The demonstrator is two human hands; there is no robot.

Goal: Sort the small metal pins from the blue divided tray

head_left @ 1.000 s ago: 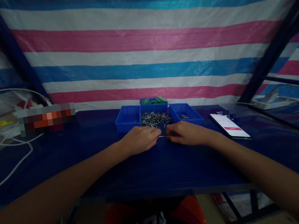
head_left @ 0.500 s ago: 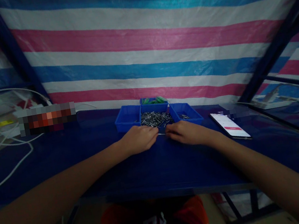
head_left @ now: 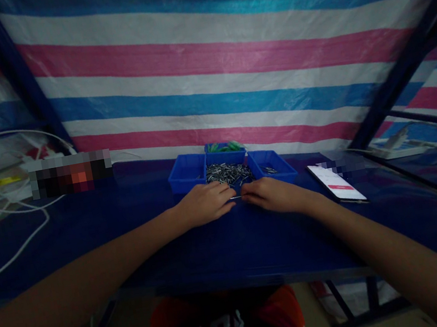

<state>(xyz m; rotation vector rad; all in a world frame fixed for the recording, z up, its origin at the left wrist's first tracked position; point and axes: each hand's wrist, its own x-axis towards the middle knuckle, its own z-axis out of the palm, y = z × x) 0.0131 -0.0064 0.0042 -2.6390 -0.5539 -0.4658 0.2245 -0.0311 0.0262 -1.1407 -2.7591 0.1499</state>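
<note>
A thin, shiny metal rod (head_left: 236, 197) spans the small gap between my hands, just above the blue table. My right hand (head_left: 269, 194) pinches its right end between thumb and fingers. The fingers of my left hand (head_left: 205, 204) close around the other end, with the thumb below it. Right behind my hands is a heap of small metal pieces (head_left: 228, 172) in the middle tray, partly hidden by my fingers. The rod is too small to tell its exact kind.
Blue bins stand around the heap: a left bin (head_left: 186, 168), a right bin (head_left: 282, 166) with a few metal pieces, and a back one holding green pieces (head_left: 224, 146). A phone (head_left: 337, 183) lies on the table (head_left: 226, 252) at right. White cables (head_left: 11, 262) loop at left.
My left fingers have shifted slightly to the right and their tips have parted a little around the rod. My right hand has stayed almost in place.
</note>
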